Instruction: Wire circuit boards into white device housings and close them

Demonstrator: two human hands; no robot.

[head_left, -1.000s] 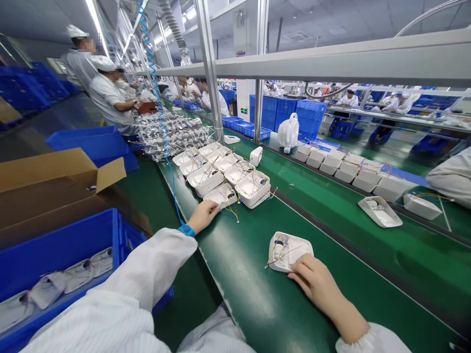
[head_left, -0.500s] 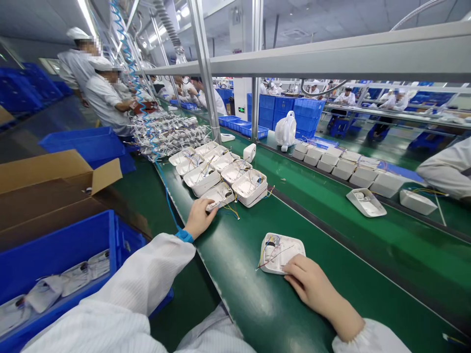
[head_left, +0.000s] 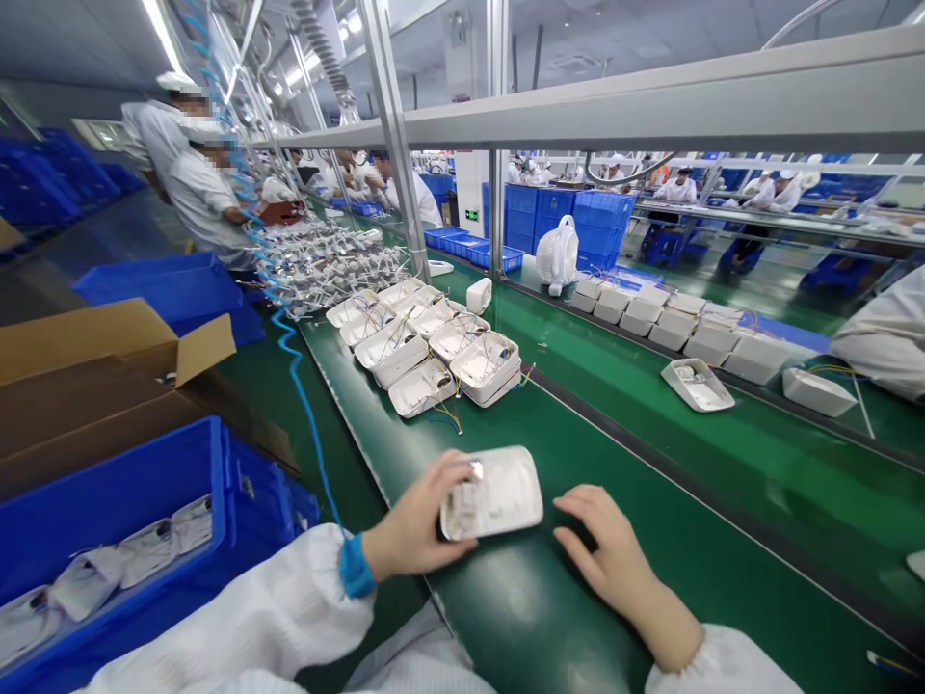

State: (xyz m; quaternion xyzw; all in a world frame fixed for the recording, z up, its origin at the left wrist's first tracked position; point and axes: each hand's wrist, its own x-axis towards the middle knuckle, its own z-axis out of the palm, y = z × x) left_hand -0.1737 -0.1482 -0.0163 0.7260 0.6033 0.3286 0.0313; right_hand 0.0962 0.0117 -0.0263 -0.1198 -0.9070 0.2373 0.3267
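My left hand (head_left: 411,530) is closed on the left end of a white plastic housing (head_left: 506,492), which lies open side up on the green conveyor belt (head_left: 578,424) just in front of me. A small part sits inside the housing near my fingers; motion blurs it. Just right of the housing, my right hand (head_left: 603,554) rests on the belt with loosely spread fingers and holds nothing. Farther up the belt lies a cluster of similar open housings with coloured wires (head_left: 434,347).
At my left are a blue bin of bagged parts (head_left: 130,492), an open cardboard box (head_left: 108,366) and a hanging blue coiled hose (head_left: 303,405). Across the belt lie a row of white housings (head_left: 672,323) and a single housing (head_left: 698,384). A co-worker's sleeve (head_left: 885,337) shows right; other workers (head_left: 202,193) stand far left.
My left hand has pulled back from the cluster of housings and now grips the housing in front of me. My right hand has come off that housing, which now sits further left.
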